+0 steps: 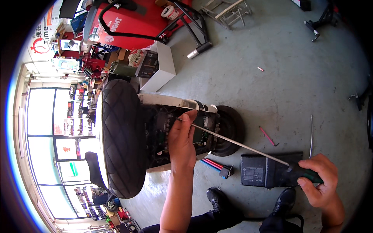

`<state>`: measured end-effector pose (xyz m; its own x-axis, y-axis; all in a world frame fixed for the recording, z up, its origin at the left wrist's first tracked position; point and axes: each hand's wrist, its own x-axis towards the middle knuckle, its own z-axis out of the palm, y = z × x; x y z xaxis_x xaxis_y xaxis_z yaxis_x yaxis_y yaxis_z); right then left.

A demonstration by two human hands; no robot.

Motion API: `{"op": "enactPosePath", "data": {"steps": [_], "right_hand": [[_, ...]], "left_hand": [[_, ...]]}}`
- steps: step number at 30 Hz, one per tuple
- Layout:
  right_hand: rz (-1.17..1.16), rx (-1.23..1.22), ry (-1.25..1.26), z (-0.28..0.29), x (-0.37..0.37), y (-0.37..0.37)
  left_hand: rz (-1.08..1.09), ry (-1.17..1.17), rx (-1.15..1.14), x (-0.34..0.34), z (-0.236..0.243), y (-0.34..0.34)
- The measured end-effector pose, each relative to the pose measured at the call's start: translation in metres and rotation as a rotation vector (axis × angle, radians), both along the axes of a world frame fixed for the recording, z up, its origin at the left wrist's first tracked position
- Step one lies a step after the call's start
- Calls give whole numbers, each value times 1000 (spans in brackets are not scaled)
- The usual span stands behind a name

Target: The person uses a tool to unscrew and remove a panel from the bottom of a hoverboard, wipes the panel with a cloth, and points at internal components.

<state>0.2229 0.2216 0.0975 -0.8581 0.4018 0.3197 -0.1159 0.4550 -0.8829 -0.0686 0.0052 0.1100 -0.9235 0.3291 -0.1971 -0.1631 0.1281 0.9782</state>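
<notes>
My right hand (320,184) is wrapped round the dark green handle of a long screwdriver (241,144). Its thin metal shaft slants up and left toward an opened scooter (158,99). My left hand (182,145) pinches the shaft close to its tip, over the scooter's open compartment. Dark electronic parts and a green circuit board (200,136) show inside, partly behind my fingers. Whether the tip touches a screw cannot be seen. The scooter has a black quilted seat (122,139), white body panels and a black wheel (233,130).
On the floor lie a black battery pack (252,171), a coloured hex key set (219,167), a pink hex key (267,135) and a thin rod (311,132). A white box (165,66) and a black metal frame (194,33) stand beyond. My black shoes (285,200) are close by.
</notes>
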Motion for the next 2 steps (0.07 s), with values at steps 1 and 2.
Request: {"op": "enactPosePath", "data": {"steps": [1, 2], "right_hand": [[5, -3, -17, 0, 0, 0], [10, -6, -33, 1, 1, 1]], "left_hand": [[3, 2, -1, 0, -1, -1], [-2, 7, 5, -1, -2, -2]]}}
